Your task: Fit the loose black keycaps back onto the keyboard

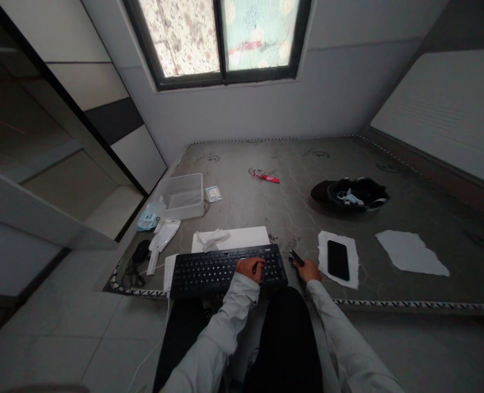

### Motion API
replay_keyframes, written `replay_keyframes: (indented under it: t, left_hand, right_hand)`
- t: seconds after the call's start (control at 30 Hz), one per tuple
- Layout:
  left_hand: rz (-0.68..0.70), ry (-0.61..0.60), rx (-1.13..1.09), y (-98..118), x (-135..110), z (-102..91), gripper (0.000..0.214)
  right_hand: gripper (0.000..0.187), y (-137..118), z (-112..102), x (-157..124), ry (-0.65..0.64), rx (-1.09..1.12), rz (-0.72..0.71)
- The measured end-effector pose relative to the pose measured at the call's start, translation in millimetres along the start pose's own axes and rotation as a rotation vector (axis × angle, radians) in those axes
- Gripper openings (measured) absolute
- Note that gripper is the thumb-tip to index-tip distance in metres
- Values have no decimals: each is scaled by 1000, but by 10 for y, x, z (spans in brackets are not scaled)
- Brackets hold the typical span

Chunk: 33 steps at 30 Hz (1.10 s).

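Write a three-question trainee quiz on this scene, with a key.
1. True or false: the left hand rests on the black keyboard.
2. What lies under the phone? A) torn white paper B) the clear tray C) the keyboard
3. Fill in: the right hand holds a small ___ object.

Key: 1 true. 2 A, the white paper. 3 dark; what it is cannot be told.

One keyboard [225, 271], two papers [412, 252] (torn).
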<state>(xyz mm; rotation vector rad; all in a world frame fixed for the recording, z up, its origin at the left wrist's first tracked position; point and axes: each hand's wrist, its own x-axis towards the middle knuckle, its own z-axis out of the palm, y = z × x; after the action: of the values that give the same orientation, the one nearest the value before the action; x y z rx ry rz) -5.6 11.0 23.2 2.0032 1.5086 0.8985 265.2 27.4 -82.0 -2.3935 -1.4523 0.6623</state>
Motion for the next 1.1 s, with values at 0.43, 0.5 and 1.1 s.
replay_keyframes:
  t: [0.43,0.5,1.1]
  left_hand:
    - [23,-1,0,-26,1,6,20]
    - [32,-3,10,-31,-9,18,21]
    - [152,-34,105,14,-95,10,17]
  right_hand:
    - [51,-174,-343,-141,82,146,-25]
    - [57,-245,-444,-222,115,217,-48]
    - [43,-1441,-451,-1052,-122,1681,-242]
